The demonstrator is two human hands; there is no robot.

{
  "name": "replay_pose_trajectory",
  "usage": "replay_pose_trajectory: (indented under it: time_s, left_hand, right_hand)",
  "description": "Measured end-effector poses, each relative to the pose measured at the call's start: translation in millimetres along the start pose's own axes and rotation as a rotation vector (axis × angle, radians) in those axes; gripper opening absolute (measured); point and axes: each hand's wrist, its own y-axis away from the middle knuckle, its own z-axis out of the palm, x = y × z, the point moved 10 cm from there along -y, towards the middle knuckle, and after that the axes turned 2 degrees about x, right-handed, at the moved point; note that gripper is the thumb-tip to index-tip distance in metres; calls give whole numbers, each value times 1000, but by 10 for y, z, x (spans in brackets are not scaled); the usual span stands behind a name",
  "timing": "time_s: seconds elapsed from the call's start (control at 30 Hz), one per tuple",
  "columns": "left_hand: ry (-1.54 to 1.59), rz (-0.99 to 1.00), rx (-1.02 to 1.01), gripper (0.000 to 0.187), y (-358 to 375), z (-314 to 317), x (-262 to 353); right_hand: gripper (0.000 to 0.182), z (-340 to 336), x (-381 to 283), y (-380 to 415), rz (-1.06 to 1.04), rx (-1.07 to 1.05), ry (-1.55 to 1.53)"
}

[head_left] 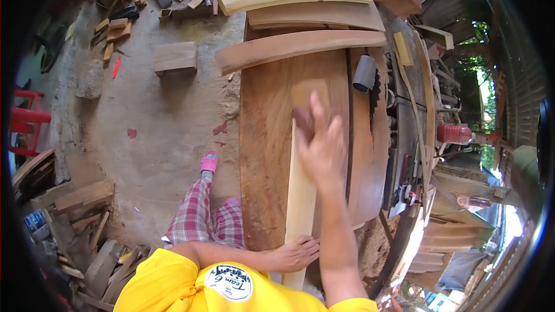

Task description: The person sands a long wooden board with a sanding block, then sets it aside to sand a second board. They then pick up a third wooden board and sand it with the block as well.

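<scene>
Long, pale plank [300, 202], left fingers [310, 245] curled over it, right fingers [316, 107] blurred, hold unclear.

Yellow shirt [162, 283]: round white badge [230, 292] reads "Team 6"; dark lettering above, small line below, illegible.

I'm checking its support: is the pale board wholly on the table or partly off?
Partly off: the pale board lies along the table, its near part, past the left hand, jutting beyond the edge.

Left grip [297, 253] on pale plank [300, 205], right grip [322, 150] farther along
</scene>
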Motion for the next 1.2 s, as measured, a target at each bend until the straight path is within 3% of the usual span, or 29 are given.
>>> replay_pose_trajectory:
  time_s: [0.07,0.13,0.23,0.3,0.37,0.47,0.53,0.6,0.73,0.83,0.93,1.07,1.2]
  left_hand:
    - [4,-20,-13,21,3,79,-2]
    - [20,-19,-17,20,37,73,4]
    - [110,-23,-18,22,9,104,-47]
    - [5,43,306,19,12,-143,-7]
    - [24,18,277,19,-12,-91,1]
    - [11,-7,17,26,1,60,-19]
    - [14,-12,-10,25,5,74,-31]
    - [36,-6,5,23,-1,85,-17]
    - [89,-10,-60,21,15,105,-25]
    - [76,17,141,19,-3,9,-40]
    - [21,72,207,17,12,-98,0]
    - [60,0,0,14,-21,60,7]
    - [118,-8,-16,11,-34,67,29]
  right_hand:
    - [78,-4,57,-177,33,-33,-27]
    - [77,-82,1,-108,-106,99,-5]
    - [70,-139,81,841,-122,115,3]
    - [70,-190,66,1141,-124,58,34]
    - [71,-216,68,1233,-59,26,-34]
    - [71,-99,105,487,-66,107,-51]
    - [83,-26,143,-60,-23,33,-74]
    - [84,-18,178,-144,5,-2,-68]
    - [82,-98,379,769,-68,75,-145]
    - [81,-235,413,1539,-40,72,-116]
    - [82,-193,388,1317,-14,53,-131]
    - [80,-5,333,240,38,1,-142]
    - [80,-71,392,297,-55,131,-162]
